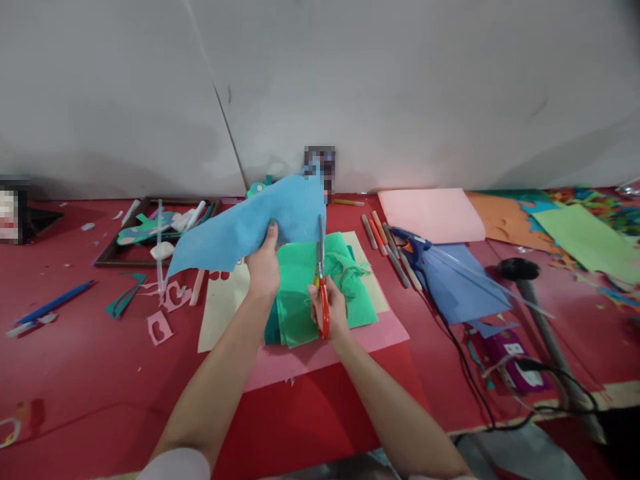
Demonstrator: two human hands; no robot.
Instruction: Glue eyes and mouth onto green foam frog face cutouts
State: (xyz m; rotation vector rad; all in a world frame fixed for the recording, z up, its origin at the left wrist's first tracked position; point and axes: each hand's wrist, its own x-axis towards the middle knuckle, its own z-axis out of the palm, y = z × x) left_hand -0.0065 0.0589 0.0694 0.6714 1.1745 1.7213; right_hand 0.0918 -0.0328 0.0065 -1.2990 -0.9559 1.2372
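My left hand [265,267] grips a light blue felt sheet [240,223] by its lower edge, thumb on top, and holds it raised above the table. In my right hand [333,307] are scissors [324,307] with orange handles, blades pointing up and away from me. The blades stand at the right edge of the blue sheet; whether they are cutting into it I cannot tell. Below both hands lie green felt sheets [300,287], with a crumpled green piece [350,270] on them. Cream sheets [220,310] and a pink sheet [370,343] lie underneath.
Markers [377,233] lie right of the stack, beside a blue glue gun [413,243] with its cord. Further right are a hammer [537,307], a purple power strip [515,360] and coloured sheets. A dark frame [107,253], pink scraps [160,328] and a blue pen [55,303] lie left.
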